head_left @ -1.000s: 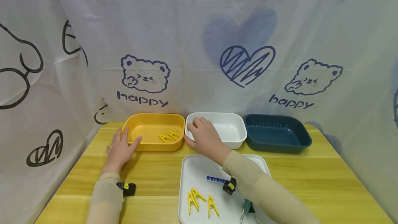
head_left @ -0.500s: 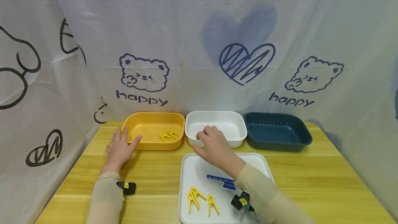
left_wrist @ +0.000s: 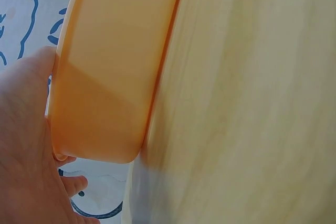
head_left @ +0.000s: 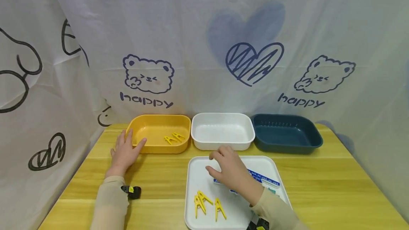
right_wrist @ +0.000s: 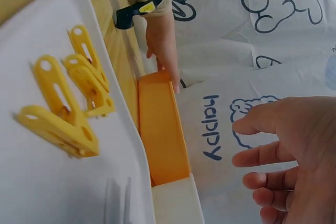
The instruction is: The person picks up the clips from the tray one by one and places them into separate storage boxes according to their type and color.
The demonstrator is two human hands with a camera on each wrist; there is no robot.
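"What is your left hand up to?"

"It rests on the near left corner of the yellow bin. My thumb lies at the near rim and the fingers spread along the left side, relaxed rather than clenched."

"Is there something in that bin?"

"Yes, two small yellow clips, side by side towards its right end."

"And your right hand?"

"It hangs above the white tray, well apart from the other hand. The fingers are loosely bent, with a gap between thumb and forefinger, and I'm gripping nothing with it."

"What lies on the tray?"

"At the near left I have three more yellow clips, two close together and one just to their right. A blue ruled strip lies to the right of my hand, and a bit of blue pokes out on the left too; my hand covers the middle, so I can't tell whether they are one piece. Something teal peeks out beside my right sleeve, mostly hidden."

"What stands to the right of the yellow bin?"

"The white bin comes next, then the dark blue bin, all in a row at the far side of the wooden table."
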